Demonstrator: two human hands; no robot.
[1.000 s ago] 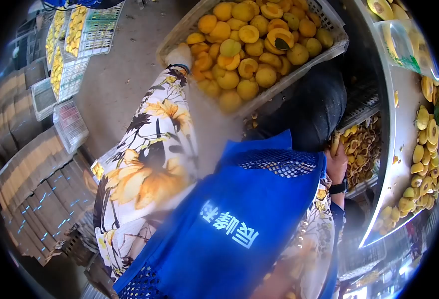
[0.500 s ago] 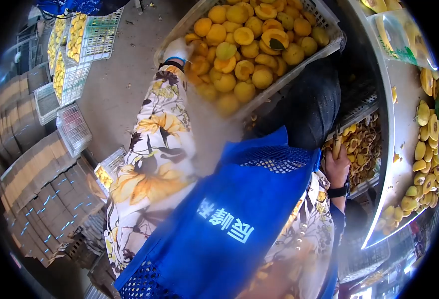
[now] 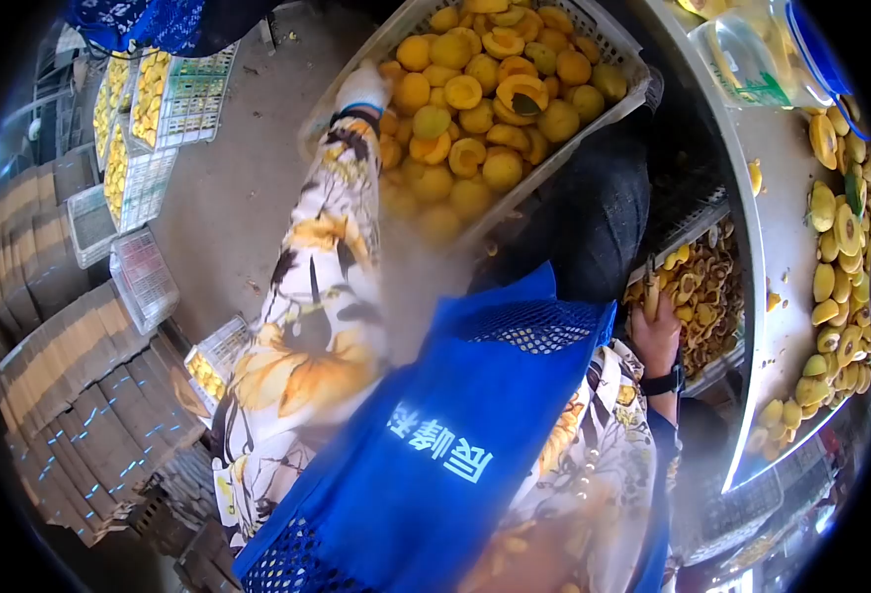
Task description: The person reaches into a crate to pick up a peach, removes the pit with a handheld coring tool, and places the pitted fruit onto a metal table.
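My left hand (image 3: pixel 364 89), in a white glove with a floral sleeve behind it, is at the left corner of a pale plastic crate (image 3: pixel 643 74). Yellow-orange apricots (image 3: pixel 462 92) fill this crate, several of them halved, and a dark leaf (image 3: pixel 525 104) lies on top. The left fingers are hidden against the crate and fruit. My bare right hand (image 3: pixel 657 331), with a black wristband, is closed around a slim light-brown handle (image 3: pixel 650 287). That hand is beside a lower crate of cut fruit scraps and pits (image 3: pixel 712 296).
To the right runs a metal worktable (image 3: pixel 774 237) with a row of apricots (image 3: pixel 841 287) and a clear container (image 3: pixel 742 59). Stacked crates of fruit (image 3: pixel 144 148) stand at the upper left, beside piled cardboard (image 3: pixel 89 385). Another person's blue clothing (image 3: pixel 149 25) shows at the top.
The view has shifted, moving the fruit crate and table leftward in the picture. My left hand stays at the crate's corner; my right hand still grips the handle.
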